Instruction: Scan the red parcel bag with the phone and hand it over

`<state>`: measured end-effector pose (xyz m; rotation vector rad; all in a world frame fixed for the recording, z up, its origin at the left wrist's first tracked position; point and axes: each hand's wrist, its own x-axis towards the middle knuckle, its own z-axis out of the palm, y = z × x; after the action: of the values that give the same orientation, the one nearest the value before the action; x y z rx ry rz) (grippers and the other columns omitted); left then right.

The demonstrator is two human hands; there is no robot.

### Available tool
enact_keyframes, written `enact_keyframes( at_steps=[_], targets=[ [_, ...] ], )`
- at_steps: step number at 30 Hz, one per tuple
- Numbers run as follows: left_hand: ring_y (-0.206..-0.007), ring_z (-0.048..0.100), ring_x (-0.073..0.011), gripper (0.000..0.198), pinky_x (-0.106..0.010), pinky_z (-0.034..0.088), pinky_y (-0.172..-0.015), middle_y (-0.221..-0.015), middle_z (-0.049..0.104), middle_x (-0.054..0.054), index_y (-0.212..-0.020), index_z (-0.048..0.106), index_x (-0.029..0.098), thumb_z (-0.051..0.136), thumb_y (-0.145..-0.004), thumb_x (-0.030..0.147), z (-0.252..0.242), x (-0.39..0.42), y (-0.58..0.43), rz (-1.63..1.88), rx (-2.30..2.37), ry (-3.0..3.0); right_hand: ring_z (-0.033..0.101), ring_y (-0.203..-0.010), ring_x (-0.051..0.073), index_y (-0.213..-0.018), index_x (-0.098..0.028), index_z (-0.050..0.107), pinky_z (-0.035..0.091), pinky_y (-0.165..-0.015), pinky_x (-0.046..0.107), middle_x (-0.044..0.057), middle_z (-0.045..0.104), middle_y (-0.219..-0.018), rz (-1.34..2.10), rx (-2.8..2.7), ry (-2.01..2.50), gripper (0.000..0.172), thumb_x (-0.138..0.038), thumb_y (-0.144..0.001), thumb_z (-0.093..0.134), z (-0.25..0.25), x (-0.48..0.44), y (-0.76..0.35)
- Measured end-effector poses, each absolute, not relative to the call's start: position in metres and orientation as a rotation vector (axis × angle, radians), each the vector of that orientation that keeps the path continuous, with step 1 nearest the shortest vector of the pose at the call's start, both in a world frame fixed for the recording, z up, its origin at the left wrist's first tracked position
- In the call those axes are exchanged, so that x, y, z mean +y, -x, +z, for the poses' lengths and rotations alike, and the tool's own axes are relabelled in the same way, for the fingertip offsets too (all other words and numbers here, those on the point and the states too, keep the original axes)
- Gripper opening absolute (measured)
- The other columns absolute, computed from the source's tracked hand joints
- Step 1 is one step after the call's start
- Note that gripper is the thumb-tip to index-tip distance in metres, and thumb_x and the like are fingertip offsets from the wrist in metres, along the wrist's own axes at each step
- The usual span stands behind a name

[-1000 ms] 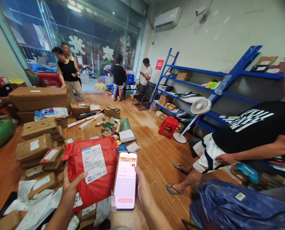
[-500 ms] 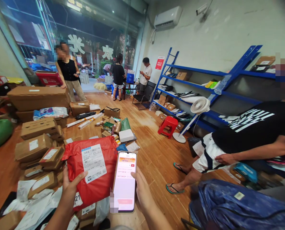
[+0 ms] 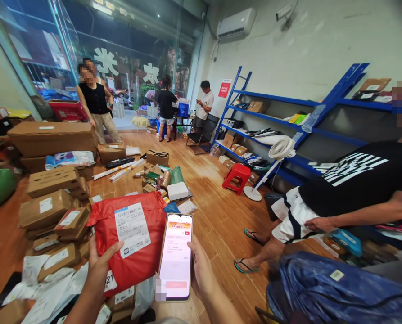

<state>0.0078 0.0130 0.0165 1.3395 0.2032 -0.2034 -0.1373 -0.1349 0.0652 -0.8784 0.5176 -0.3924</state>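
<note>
A red plastic mailing parcel (image 3: 102,225) with a white shipping label (image 3: 132,229) is gripped by my left hand (image 3: 101,258), its thumb lying across the front. Beside it, a smartphone (image 3: 175,265) with a lit screen is held upright in my right hand (image 3: 201,265), the thumb at the screen's right edge. The fingers behind the phone are mostly hidden. Parcel and phone are side by side, the phone's left edge close to the parcel. Below the parcel, small labelled boxes (image 3: 124,297) show on the floor.
Stacked cardboard boxes (image 3: 52,180) and white mailers (image 3: 52,288) lie at left. Small parcels (image 3: 156,177) sit ahead on the wooden floor. A red stool (image 3: 236,177), a fan (image 3: 282,148) and blue shelves (image 3: 275,117) stand right. A seated person (image 3: 359,180) is near a blue bag (image 3: 332,283).
My right thumb has shifted slightly toward the phone's right edge, and the screen content has changed a little. The standing person at the back left has moved an arm. The parcel stays in place.
</note>
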Motion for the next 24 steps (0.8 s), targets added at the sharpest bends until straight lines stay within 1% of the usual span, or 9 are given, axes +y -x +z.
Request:
enact_keyframes(
  at_steps=[2,5,7,9,13,17,21,24],
  targets=[
    [-0.079,0.063,-0.0215,0.088,-0.034,0.054,-0.069,-0.111,0.059,-0.005,-0.131,0.039,0.037,0.078,-0.052,0.029,0.0161,0.0129,-0.0083,-0.205,0.205,-1.357,0.060,-0.095,0.022,-0.114,-0.019,0.048,0.044,-0.083,0.035,0.004,0.070,-0.098,-0.391,0.506,0.904,0.045,-0.033,-0.072,0.051,0.0658,-0.1361,0.1379],
    [-0.091,0.062,-0.0266,0.090,-0.044,0.051,-0.082,-0.119,0.056,-0.006,-0.131,0.038,0.038,0.078,-0.051,0.030,0.0142,0.0130,-0.0102,-0.213,0.220,-1.368,0.061,-0.087,0.020,-0.110,-0.018,0.051,0.044,-0.078,0.032,0.003,0.070,-0.096,-0.386,0.512,0.961,0.041,-0.024,-0.069,0.052,0.0676,-0.1371,0.1376],
    [-0.101,0.059,-0.0304,0.091,-0.050,0.045,-0.090,-0.122,0.055,-0.006,-0.131,0.038,0.037,0.078,-0.050,0.029,0.0128,0.0131,-0.0118,-0.205,0.215,-1.374,0.061,-0.081,0.018,-0.105,-0.018,0.053,0.044,-0.073,0.030,0.003,0.070,-0.093,-0.385,0.511,0.983,0.038,-0.022,-0.068,0.054,0.0683,-0.1369,0.1364],
    [-0.106,0.056,-0.0327,0.092,-0.052,0.042,-0.094,-0.123,0.054,-0.007,-0.131,0.038,0.036,0.079,-0.049,0.030,0.0117,0.0133,-0.0133,-0.200,0.211,-1.374,0.060,-0.078,0.017,-0.101,-0.018,0.055,0.044,-0.071,0.029,0.002,0.069,-0.092,-0.398,0.493,0.991,0.034,-0.024,-0.068,0.057,0.0679,-0.1364,0.1349],
    [-0.107,0.055,-0.0349,0.093,-0.054,0.040,-0.094,-0.124,0.054,-0.010,-0.132,0.037,0.034,0.080,-0.049,0.032,0.0101,0.0137,-0.0148,-0.211,0.219,-1.362,0.059,-0.076,0.016,-0.097,-0.018,0.056,0.044,-0.070,0.028,0.002,0.069,-0.087,-0.401,0.492,0.988,0.033,-0.028,-0.066,0.062,0.0677,-0.1360,0.1338],
    [-0.113,0.051,-0.0355,0.093,-0.054,0.039,-0.096,-0.130,0.050,-0.008,-0.133,0.035,0.037,0.079,-0.051,0.033,0.0105,0.0134,-0.0142,-0.209,0.215,-1.372,0.061,-0.083,0.019,-0.104,-0.017,0.054,0.045,-0.074,0.030,0.004,0.070,-0.095,-0.380,0.526,0.961,0.039,-0.027,-0.067,0.055,0.0704,-0.1365,0.1359],
    [-0.107,0.055,-0.0344,0.092,-0.054,0.042,-0.093,-0.124,0.054,-0.008,-0.133,0.035,0.038,0.078,-0.052,0.031,0.0138,0.0130,-0.0125,-0.216,0.231,-1.371,0.061,-0.088,0.021,-0.105,-0.018,0.052,0.045,-0.078,0.033,0.004,0.069,-0.097,-0.383,0.512,0.973,0.038,-0.029,-0.070,0.054,0.0709,-0.1359,0.1373],
    [-0.101,0.058,-0.0314,0.092,-0.053,0.042,-0.092,-0.123,0.054,-0.007,-0.132,0.036,0.038,0.078,-0.051,0.029,0.0164,0.0127,-0.0121,-0.216,0.240,-1.377,0.061,-0.087,0.020,-0.104,-0.018,0.053,0.045,-0.077,0.032,0.003,0.070,-0.095,-0.392,0.511,0.971,0.036,-0.030,-0.071,0.053,0.0695,-0.1355,0.1370]
  ],
)
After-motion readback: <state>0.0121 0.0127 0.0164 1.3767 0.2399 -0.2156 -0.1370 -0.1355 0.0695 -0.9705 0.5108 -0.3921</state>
